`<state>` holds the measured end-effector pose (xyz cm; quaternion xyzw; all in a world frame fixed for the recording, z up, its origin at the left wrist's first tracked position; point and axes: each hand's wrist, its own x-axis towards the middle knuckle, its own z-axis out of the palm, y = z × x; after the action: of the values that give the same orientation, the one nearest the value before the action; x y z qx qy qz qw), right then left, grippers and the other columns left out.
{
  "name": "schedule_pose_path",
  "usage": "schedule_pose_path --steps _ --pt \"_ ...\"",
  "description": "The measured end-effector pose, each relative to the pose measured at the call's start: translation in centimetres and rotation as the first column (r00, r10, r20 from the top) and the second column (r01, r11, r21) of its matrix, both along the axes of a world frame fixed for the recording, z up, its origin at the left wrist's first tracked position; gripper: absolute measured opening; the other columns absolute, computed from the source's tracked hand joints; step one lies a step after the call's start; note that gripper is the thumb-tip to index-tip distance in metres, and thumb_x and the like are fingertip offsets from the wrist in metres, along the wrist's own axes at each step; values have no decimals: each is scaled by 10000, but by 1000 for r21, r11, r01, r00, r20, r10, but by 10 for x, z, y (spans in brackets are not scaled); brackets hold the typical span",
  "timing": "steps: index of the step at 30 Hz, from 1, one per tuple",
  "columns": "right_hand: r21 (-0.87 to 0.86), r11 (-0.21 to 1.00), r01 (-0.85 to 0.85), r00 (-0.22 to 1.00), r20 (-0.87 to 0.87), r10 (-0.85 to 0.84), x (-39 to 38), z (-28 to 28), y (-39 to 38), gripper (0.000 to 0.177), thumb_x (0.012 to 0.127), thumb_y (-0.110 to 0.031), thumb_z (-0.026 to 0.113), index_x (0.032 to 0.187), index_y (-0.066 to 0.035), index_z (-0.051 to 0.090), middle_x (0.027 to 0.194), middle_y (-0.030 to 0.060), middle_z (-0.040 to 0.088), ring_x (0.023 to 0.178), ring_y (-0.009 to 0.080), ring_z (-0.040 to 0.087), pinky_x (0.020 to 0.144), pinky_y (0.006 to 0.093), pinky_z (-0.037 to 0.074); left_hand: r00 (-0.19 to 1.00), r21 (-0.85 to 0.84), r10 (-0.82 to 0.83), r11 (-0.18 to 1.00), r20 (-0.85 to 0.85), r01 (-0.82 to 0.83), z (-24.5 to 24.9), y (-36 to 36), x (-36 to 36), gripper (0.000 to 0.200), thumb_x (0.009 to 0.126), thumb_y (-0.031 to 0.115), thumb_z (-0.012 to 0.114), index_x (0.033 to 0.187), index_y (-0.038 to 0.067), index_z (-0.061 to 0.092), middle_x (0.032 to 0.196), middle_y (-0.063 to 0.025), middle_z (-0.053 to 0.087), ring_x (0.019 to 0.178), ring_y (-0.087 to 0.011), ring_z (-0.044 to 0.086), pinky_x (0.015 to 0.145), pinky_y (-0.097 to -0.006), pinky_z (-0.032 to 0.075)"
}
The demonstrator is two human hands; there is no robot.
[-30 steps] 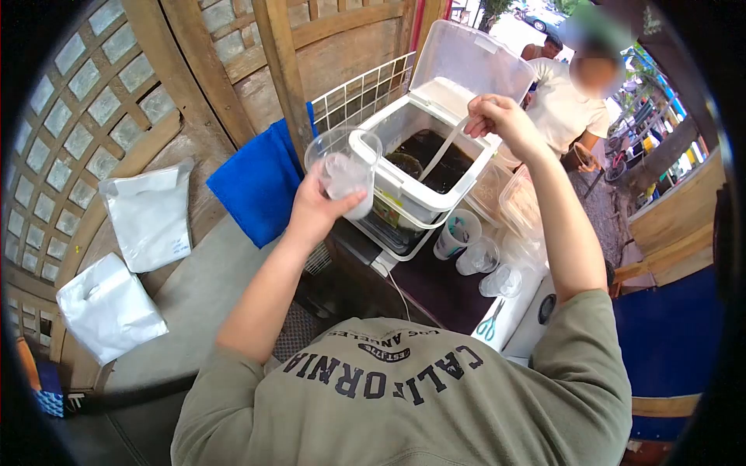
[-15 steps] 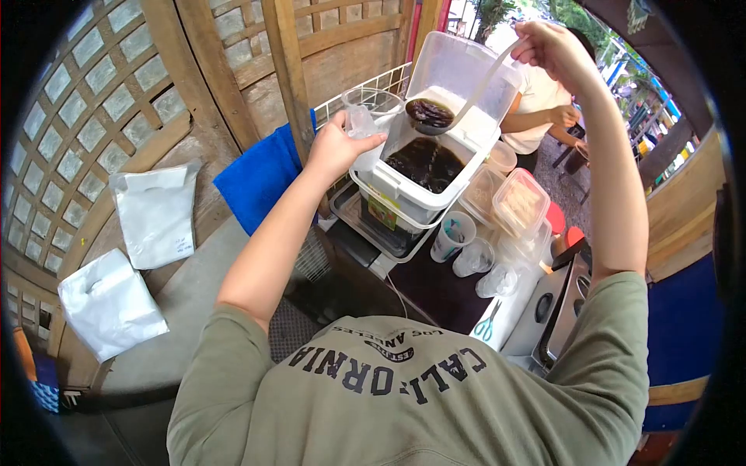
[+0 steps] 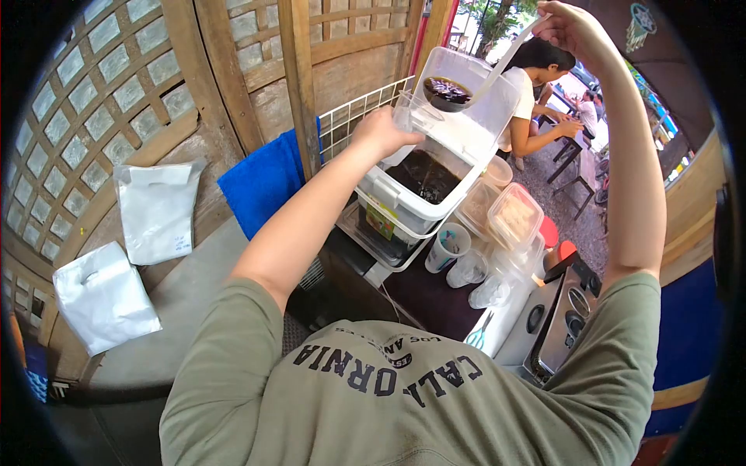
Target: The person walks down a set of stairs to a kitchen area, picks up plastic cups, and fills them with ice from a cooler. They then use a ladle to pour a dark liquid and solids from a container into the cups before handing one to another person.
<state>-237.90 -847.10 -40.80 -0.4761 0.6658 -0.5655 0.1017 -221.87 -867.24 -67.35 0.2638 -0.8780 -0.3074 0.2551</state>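
My right hand point(image 3: 573, 33) is raised at the upper right, closed around the top of a long pale ladle point(image 3: 497, 68). The ladle's bowl is full of dark brown liquid point(image 3: 447, 91) and hangs above a white-rimmed plastic tub point(image 3: 466, 192). More dark liquid point(image 3: 424, 175) lies inside the tub, whose clear lid point(image 3: 509, 85) stands open at the back. My left hand point(image 3: 382, 133) grips a clear plastic cup point(image 3: 416, 114) over the tub's left side, close to the ladle bowl. Part of the cup is hidden by my fingers.
Right of the tub stand a printed cup point(image 3: 448, 247), bagged items point(image 3: 489, 289) and food containers point(image 3: 515, 211). Scissors point(image 3: 478, 335) lie nearer me. A blue cloth point(image 3: 263, 186) hangs left; plastic bag packs point(image 3: 109, 299) lie beyond. A person point(image 3: 532, 109) is behind the tub.
The filled ladle has risen away from the liquid as my right hand moved up. My left hand and the cup have shifted right, nearer the ladle bowl. The view has shifted slightly.
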Motion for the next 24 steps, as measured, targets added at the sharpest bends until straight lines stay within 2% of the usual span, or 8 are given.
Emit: schedule_pose_path --steps 2,5,14,17,20,21,23,24 --pt "37 999 -14 1000 2 14 -7 -5 -5 175 834 -164 546 826 0 607 669 158 646 529 188 609 536 269 497 999 -13 18 1000 -36 -19 -7 2 -10 733 579 471 788 1080 -31 602 1055 -217 638 977 -319 624 871 -365 470" --pt "107 994 -33 979 -199 54 -22 -19 -13 255 916 -296 522 965 -58 599 789 56 658 675 73 591 663 193 472 998 -2 21 1000 -59 -21 -6 11 -14 730 585 466 786 1076 -40 598 1049 -226 636 975 -321 623 865 -374 472" --pt "109 992 -57 925 -367 94 34 -59 -10 269 902 -242 514 955 7 599 767 92 642 671 113 599 660 239 482 994 11 107 994 -30 -107 -12 17 -24 743 580 510 778 1064 -21 589 1060 -200 637 994 -312 616 860 -388 477" --pt "117 993 22 855 -517 42 72 -72 0 260 900 -209 525 930 36 608 738 92 645 645 119 593 636 258 479 990 26 122 992 -73 -120 -18 13 -28 725 583 501 781 1049 -22 594 1045 -201 642 981 -310 620 852 -385 481" --pt "89 989 115 750 -661 -28 105 -97 13 206 873 -205 566 928 -17 628 727 185 638 682 292 647 656 369 495 981 60 141 989 -131 -134 -21 11 -31 673 581 465 792 993 -30 597 1005 -195 645 948 -313 628 823 -386 495" --pt "52 994 94 626 -780 -18 112 -108 18 195 861 -185 570 917 -4 616 749 209 632 726 345 639 672 405 493 980 81 140 988 -143 -129 -22 10 -32 657 580 453 794 972 -35 595 1001 -195 642 945 -318 627 815 -391 499" --pt "37 999 4 637 -771 26 127 -138 25 136 839 -133 569 860 1 582 727 202 611 703 379 614 650 439 488 966 93 150 987 -209 -133 -17 12 -29 627 574 442 802 934 -28 598 958 -187 655 905 -310 640 794 -387 505" --pt "-8 998 -67 545 -838 30 133 -155 28 146 837 -137 575 859 1 537 706 177 577 682 368 591 638 446 477 959 110 157 985 -235 -134 -16 11 -29 623 573 441 803 932 -26 600 948 -186 659 895 -309 643 789 -386 506"
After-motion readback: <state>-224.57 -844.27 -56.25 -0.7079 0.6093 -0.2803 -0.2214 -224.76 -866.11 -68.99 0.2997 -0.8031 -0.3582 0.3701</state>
